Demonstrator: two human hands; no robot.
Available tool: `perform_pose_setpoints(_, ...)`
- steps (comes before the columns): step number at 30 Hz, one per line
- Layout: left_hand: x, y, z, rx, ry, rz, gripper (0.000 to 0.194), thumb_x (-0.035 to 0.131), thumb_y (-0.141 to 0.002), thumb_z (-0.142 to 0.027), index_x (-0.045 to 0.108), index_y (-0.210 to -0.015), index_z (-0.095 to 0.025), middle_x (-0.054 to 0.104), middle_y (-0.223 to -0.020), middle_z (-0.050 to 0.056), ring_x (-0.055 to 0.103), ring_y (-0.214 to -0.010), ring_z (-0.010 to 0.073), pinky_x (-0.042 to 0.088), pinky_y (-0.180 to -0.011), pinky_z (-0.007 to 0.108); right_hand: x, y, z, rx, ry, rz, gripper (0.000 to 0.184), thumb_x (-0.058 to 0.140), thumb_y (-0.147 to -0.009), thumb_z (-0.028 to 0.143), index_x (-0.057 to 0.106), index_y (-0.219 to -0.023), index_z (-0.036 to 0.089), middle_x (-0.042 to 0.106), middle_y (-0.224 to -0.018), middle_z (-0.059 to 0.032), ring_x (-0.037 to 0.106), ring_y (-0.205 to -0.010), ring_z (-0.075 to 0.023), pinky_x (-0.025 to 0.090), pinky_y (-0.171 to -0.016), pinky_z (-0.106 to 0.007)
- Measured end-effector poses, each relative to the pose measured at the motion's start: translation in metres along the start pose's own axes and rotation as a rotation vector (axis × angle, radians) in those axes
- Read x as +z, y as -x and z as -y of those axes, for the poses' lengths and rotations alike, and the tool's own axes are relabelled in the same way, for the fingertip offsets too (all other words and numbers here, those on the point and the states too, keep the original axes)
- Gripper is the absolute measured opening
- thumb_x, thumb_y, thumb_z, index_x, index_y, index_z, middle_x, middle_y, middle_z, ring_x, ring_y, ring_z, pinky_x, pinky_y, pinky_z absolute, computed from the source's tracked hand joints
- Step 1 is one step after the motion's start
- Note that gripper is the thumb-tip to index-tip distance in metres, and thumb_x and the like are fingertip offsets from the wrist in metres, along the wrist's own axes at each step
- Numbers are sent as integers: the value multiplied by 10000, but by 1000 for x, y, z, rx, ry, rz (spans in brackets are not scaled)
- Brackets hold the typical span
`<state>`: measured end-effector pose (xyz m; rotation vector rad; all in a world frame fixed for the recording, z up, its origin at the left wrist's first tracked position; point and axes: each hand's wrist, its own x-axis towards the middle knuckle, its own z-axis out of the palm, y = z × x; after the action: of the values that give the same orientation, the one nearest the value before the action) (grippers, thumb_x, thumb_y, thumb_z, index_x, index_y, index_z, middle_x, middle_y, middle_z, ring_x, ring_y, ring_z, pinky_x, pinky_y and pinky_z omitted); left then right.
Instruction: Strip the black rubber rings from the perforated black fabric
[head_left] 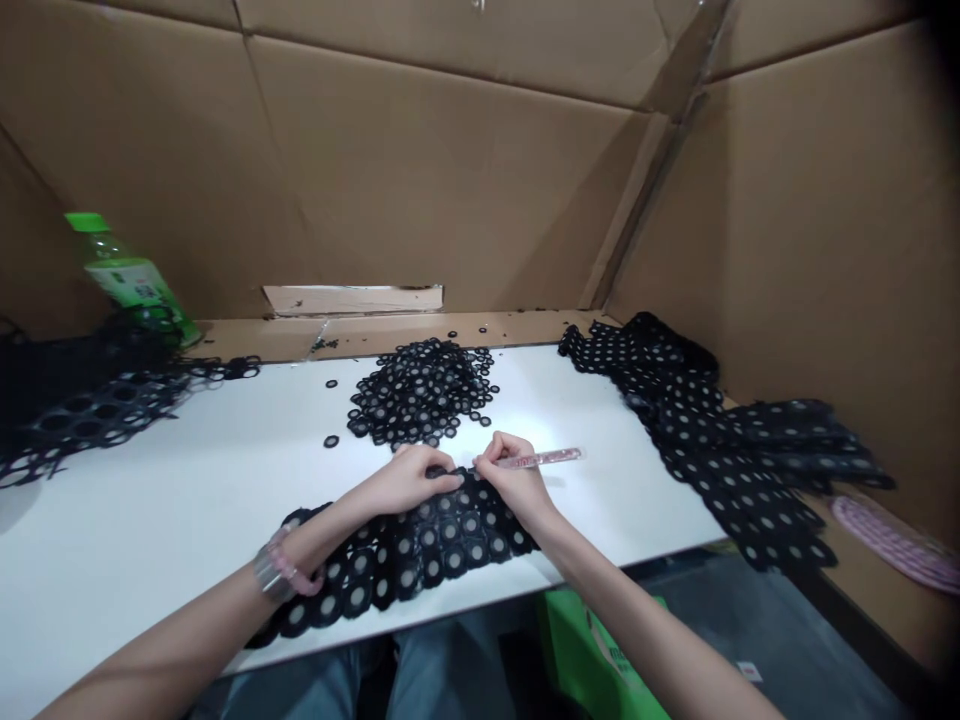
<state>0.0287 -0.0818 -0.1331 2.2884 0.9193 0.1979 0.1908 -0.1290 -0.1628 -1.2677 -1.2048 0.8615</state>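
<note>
A black sheet of joined rings with pale centres [450,535] lies along the near edge of the white board, partly under my left forearm. My left hand [412,478] has its thumb and fingers closed on the sheet's far edge. My right hand [514,475] pinches a slim pen-like tool with a clear barrel and pinkish filling [551,457]. Its tip is hidden by my fingers, close to that same edge. Just beyond the hands is a heap of loose black rings with pale centres [420,390].
Black netting with round holes [90,410] lies at the left, by a green-capped bottle [139,280]. More dotted black strips [697,440] drape over the right side, near a pink object [896,540]. Cardboard walls [450,180] enclose the white board [240,450]. A green bag [592,660] is below.
</note>
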Motion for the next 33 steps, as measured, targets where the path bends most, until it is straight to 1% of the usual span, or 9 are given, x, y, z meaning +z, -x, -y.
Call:
perform_pose_setpoints(5, 2, 0, 9, 42, 52, -11, 280, 455, -795, -379, 581, -684, -154, 569, -649, -21, 478, -635, 127, 323, -617, 203, -1, 0, 4, 12, 78, 31, 214, 542, -593, 123, 376, -480, 197, 385, -478, 64, 362, -472, -93, 284, -478, -230)
perform_pose_setpoints(13, 4, 0, 9, 35, 108, -29, 276, 466, -782, -377, 563, -655, -151, 511, -605, -30, 426, -599, 115, 306, -586, 200, 0, 0, 3, -12, 88, 72, 207, 527, -613, 139, 376, -485, 201, 394, -480, 55, 369, -474, -98, 287, -468, -230)
perform_pose_setpoints(17, 7, 1, 11, 59, 118, -65, 289, 456, -791, -376, 553, -639, -150, 466, -575, -36, 405, -578, 108, 291, -570, 200, 3, 2, 5, -82, 169, 108, 202, 496, -628, 130, 364, -493, 200, 399, -490, 49, 384, -484, -103, 291, -474, -231)
perform_pose_setpoints(21, 8, 4, 11, 89, 139, -99, 274, 452, -803, -365, 587, -700, -150, 511, -610, -31, 434, -604, 114, 308, -615, 212, 5, 3, 4, -144, 263, 134, 211, 487, -627, 112, 356, -485, 198, 397, -484, 47, 381, -480, -102, 275, -468, -235)
perform_pose_setpoints(24, 7, 5, 7, 114, 189, -99, 268, 436, -810, -368, 576, -732, -152, 543, -684, -21, 465, -671, 131, 327, -646, 214, 3, 1, 4, -76, 95, 92, 234, 534, -627, 142, 360, -481, 199, 414, -480, 49, 396, -482, -101, 311, -487, -238)
perform_pose_setpoints(27, 5, 3, 0, 69, 155, -83, 250, 426, -800, -340, 534, -667, -158, 500, -630, -28, 447, -639, 129, 320, -603, 214, 0, 0, 6, 6, -251, -38, 268, 583, -631, 202, 344, -511, 204, 423, -495, 62, 411, -484, -90, 391, -552, -250)
perform_pose_setpoints(29, 5, -1, -4, 9, 96, -55, 230, 430, -781, -310, 524, -631, -162, 485, -589, -29, 445, -614, 132, 308, -579, 219, -2, -1, 7, 24, -420, -131, 287, 595, -631, 222, 330, -524, 204, 415, -509, 69, 410, -481, -79, 412, -566, -247)
perform_pose_setpoints(31, 5, -5, -8, -33, 61, -22, 243, 431, -775, -321, 549, -634, -163, 526, -606, -15, 471, -626, 144, 313, -582, 227, -2, -2, 8, 37, -494, -210, 300, 601, -633, 231, 321, -529, 202, 405, -510, 73, 399, -463, -70, 390, -511, -223)
perform_pose_setpoints(33, 6, -10, -9, -45, 50, -10, 297, 429, -781, -386, 586, -663, -163, 575, -646, 1, 497, -641, 156, 321, -588, 232, -3, -2, 8, 64, -506, -248, 309, 604, -643, 247, 316, -540, 205, 397, -491, 78, 374, -426, -65, 326, -429, -202)
